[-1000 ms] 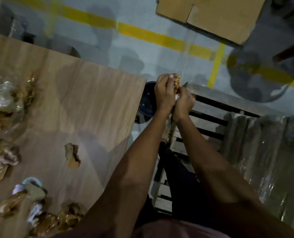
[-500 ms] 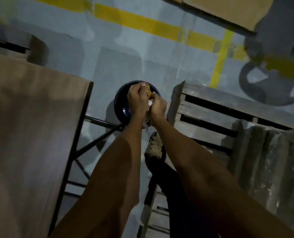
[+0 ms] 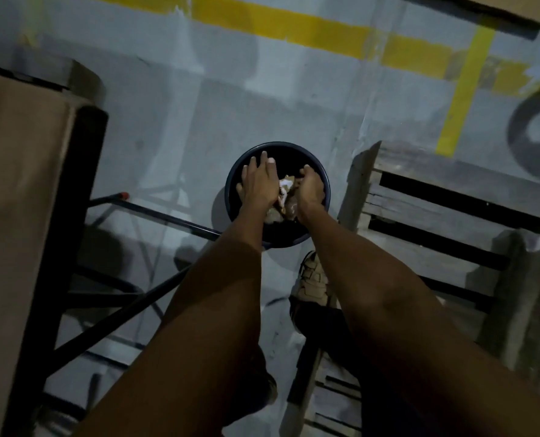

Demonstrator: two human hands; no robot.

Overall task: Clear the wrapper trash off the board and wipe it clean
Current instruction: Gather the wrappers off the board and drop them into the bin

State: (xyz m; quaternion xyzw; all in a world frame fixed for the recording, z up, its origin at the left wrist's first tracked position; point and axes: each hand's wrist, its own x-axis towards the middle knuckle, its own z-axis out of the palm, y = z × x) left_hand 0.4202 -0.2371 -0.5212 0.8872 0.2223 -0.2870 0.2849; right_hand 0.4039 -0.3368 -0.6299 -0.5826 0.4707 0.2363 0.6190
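Observation:
A round dark bin stands on the grey floor between the board and a pallet. Both my hands are over its mouth. My left hand has its fingers spread apart, palm down, holding nothing I can see. My right hand is curled, with crumpled white and tan wrapper trash between the two hands and touching its fingers. Whether the right hand still grips the trash is unclear. The wooden board shows at the left; its littered part is out of view.
Black metal legs and crossbars of the board's stand run under its right edge. A grey wooden pallet lies at the right. My shoe rests just behind the bin. Yellow floor lines cross the top.
Both hands dropped from chest height into the bin's mouth with the wrappers. My left hand has spread open. The view swung right, away from the littered board.

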